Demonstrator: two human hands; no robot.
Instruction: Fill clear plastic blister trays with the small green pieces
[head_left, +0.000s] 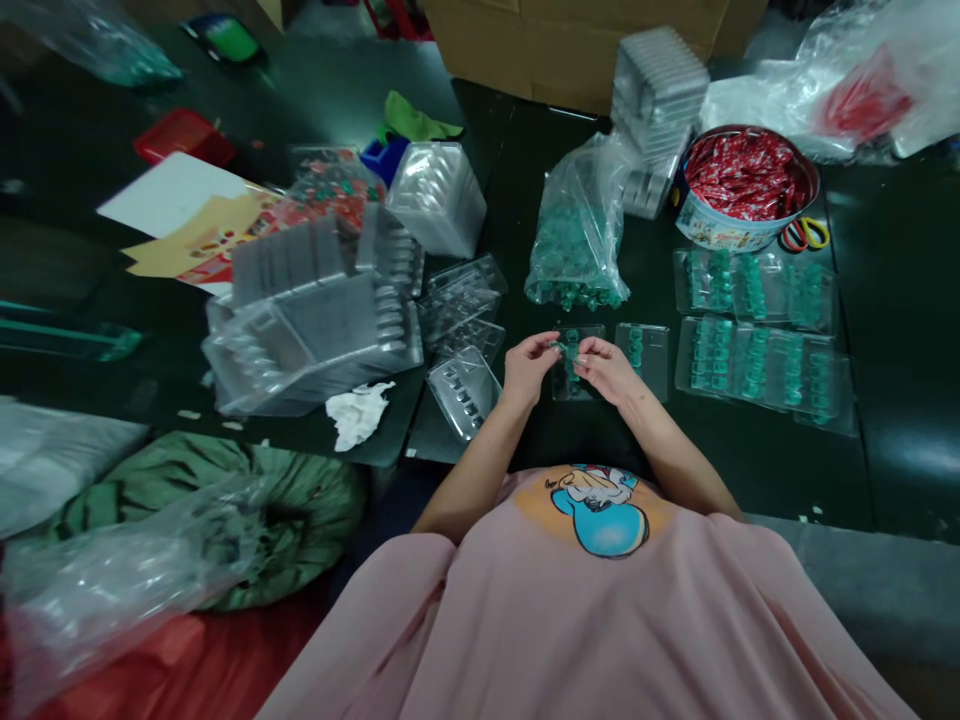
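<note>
My left hand (529, 368) and my right hand (606, 370) meet above a clear blister tray (564, 390), fingertips pinched together. Between them is a small translucent green plastic piece (568, 351); its exact shape is too small to make out. Other green pieces sit in the slots of that tray, partly hidden by my fingers. Just right of it lies another clear tray (655, 362) with a row of green pieces. Beyond my hands, a clear plastic bag (581, 225) lies with its mouth toward me, full of loose green pieces.
Filled trays (757, 365) overlap on the right. Behind them stand a round tin (739, 233) of red packets and yellow-and-red-handled scissors (806, 235). Stacked clear trays (315, 330) fill the left, with loose trays (463, 392) nearer me. A cardboard box (577, 45) closes the back.
</note>
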